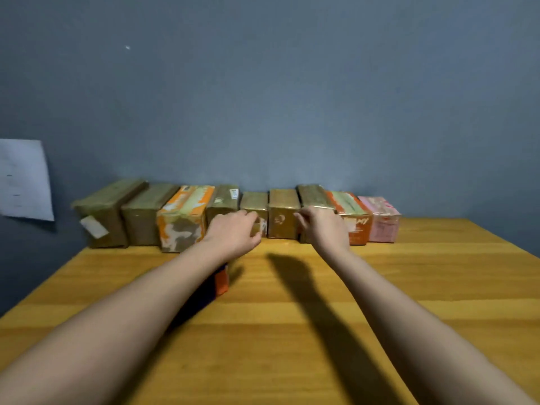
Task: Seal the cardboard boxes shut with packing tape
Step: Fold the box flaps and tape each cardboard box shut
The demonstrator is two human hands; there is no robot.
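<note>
Flanking one brown box, left hand, right hand — bare table behind

A wooden table with yellow-brown grain fills the lower view, abutting a matte blue-grey wall. A white paper sheet is fixed to the wall at left.
</note>
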